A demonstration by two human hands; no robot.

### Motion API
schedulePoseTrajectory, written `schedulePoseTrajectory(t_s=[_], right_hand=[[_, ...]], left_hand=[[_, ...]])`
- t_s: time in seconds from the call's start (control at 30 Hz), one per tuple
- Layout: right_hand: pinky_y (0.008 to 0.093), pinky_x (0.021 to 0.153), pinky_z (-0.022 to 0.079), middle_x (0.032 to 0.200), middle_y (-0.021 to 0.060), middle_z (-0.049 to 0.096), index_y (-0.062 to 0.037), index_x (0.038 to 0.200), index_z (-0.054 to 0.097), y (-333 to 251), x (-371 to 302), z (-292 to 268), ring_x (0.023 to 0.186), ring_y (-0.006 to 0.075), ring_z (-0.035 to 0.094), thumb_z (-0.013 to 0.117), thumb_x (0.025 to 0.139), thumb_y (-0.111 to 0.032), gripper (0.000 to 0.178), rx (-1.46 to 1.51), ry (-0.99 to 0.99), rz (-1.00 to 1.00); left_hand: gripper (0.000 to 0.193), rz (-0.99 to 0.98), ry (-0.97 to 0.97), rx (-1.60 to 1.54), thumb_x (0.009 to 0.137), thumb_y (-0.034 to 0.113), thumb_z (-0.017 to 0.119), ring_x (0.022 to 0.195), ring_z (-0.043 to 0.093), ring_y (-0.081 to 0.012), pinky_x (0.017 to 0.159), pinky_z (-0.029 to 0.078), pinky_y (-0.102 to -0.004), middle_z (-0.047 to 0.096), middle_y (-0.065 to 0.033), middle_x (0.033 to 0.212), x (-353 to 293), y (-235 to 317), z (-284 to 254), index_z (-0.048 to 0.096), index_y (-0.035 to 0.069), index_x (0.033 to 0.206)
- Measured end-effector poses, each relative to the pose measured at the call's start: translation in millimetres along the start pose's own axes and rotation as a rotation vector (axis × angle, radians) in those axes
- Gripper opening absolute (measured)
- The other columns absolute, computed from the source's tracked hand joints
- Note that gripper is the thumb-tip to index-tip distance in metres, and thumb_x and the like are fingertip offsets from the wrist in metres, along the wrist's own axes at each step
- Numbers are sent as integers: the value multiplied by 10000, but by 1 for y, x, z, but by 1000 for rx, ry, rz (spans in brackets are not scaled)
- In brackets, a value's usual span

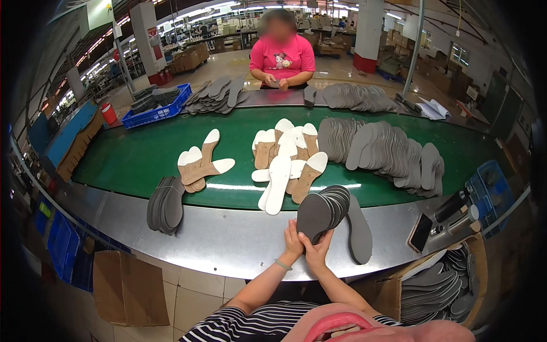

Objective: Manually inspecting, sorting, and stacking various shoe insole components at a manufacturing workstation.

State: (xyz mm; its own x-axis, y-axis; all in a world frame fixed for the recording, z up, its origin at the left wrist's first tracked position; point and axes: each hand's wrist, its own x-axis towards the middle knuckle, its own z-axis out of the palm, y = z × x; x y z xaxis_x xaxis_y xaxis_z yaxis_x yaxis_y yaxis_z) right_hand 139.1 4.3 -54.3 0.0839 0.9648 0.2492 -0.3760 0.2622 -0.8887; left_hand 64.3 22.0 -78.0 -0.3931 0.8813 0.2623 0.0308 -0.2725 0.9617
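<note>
My left hand [293,241] and my right hand [318,251] are both closed around the lower end of a stack of dark grey insoles [314,214], held upright over the near metal edge of the table. Close to my right hand, a single grey insole [359,233] lies on the metal. Just beyond the stack is a loose pile of white and tan insoles [279,179] on the green surface. Off to my left stands a bundle of dark grey insoles [166,206], touching a few tan insoles with white tips [194,166].
Long rows of grey insoles [393,157] fill the right side of the green table [228,128]. A phone [420,232] and metal flask [464,219] sit at the right edge, above a box of insoles [393,293]. Opposite, a person in pink [285,54] handles something small. A blue basket [156,112] stands far left.
</note>
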Motion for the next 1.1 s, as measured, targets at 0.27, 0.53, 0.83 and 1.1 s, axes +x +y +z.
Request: schedulePoseTrajectory(t_s=[0.27, 0.53, 0.83, 1.1], right_hand=[[311, 968, 392, 1214, 146, 476, -6, 1289, 316, 24, -1, -18, 1140, 216, 479, 774, 784, -110, 690, -161, -222, -56], [519, 1066, 243, 1259, 230, 481, -17, 1332, 293, 40, 3, -44, 1241, 402, 412, 787, 742, -385, 853, -1029, -390, -312], [567, 1152, 36, 1375, 219, 453, 8, 1349, 308, 25, 6, -69, 1284, 370, 440, 739, 779, -423, 834, -1141, -594, -188], [520, 1117, 216, 1317, 265, 490, 29, 1374, 314, -5, 0, -68, 1199, 399, 493, 792, 730, -351, 887, -1015, -596, -140]], left_hand=[[639, -36, -50, -231, 1027, 462, 194, 969, 611, -240, 884, 454, -342, 656, -154, 1043, -2, -1, -28, 576, -34, 1149], [756, -14, -67, -312, 971, 623, 270, 979, 596, -207, 889, 458, -328, 627, -132, 1078, 12, -7, -23, 545, -56, 1159], [811, 0, -54, -326, 951, 666, 255, 960, 605, -215, 856, 471, -326, 636, -141, 1051, 14, -10, -21, 557, -64, 1130], [748, -107, 254, -393, 996, 588, 209, 1022, 589, -209, 921, 441, -315, 611, -130, 1149, 18, -9, -4, 510, -60, 1218]])
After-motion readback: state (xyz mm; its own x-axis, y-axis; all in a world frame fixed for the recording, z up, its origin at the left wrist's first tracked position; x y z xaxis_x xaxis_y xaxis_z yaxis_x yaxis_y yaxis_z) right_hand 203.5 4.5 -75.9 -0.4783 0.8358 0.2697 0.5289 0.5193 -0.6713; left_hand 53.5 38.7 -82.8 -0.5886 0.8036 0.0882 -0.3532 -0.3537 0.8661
